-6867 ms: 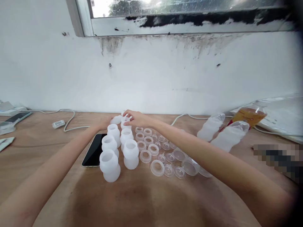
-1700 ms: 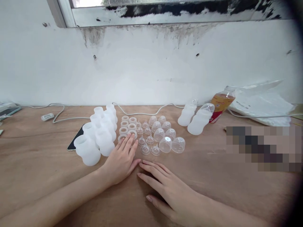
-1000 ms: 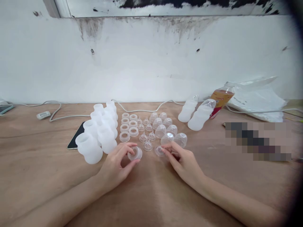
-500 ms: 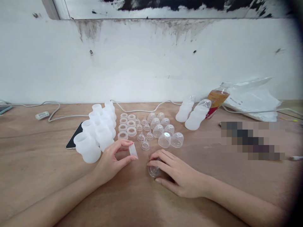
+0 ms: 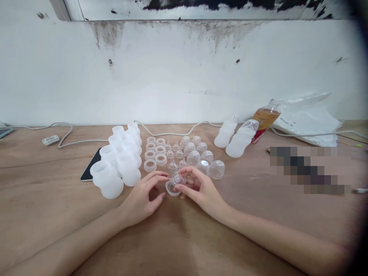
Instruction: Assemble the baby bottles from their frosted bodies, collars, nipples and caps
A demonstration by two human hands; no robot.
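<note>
My right hand pinches a clear nipple just over a translucent ring that lies on the table. Beside that ring on the left is my left hand, its thumb and fingers apart with nothing between them. Beyond my hands stand two columns of rings, clear nipples and clear domed caps. White bottle bodies are grouped to the left of the rings.
Two capped bottles stand at the back right, near a drink bottle and a plastic bag. A phone lies partly behind the bottle bodies. A cable runs along the wall.
My left hand has let go of the ring, now flat on the table. My right hand has moved left and up, lifting the nipple over the ring.
</note>
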